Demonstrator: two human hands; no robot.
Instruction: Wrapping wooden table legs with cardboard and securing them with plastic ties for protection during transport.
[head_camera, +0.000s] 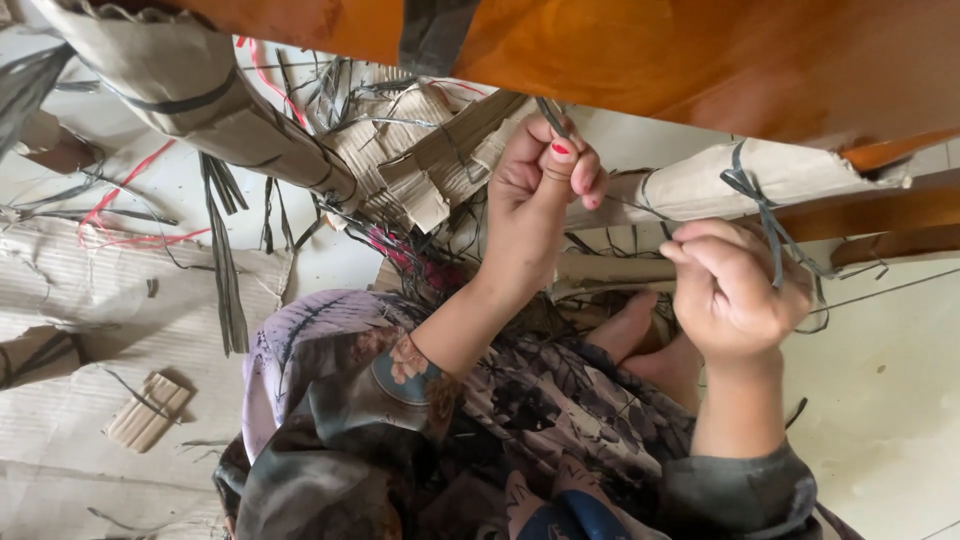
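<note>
My left hand (540, 190) is raised under an orange wooden panel (700, 60), its fingers pinched on a thin grey strap (552, 118). My right hand (735, 295) is closed in a fist beside a cardboard-wrapped wooden leg (700, 185), gripping the grey strap end (772, 235) that hangs from a knot tied around that wrapping. A second cardboard-wrapped leg (190, 95) slants across the upper left, bound with grey bands. Both forearms come out of dark patterned sleeves.
Torn corrugated cardboard (420, 150) and loose grey and red strap pieces (120, 215) litter the white floor. Flat cardboard sheets (90, 300) lie at left, with a small ribbed scrap (148, 410). My bare feet (640, 335) rest between the hands.
</note>
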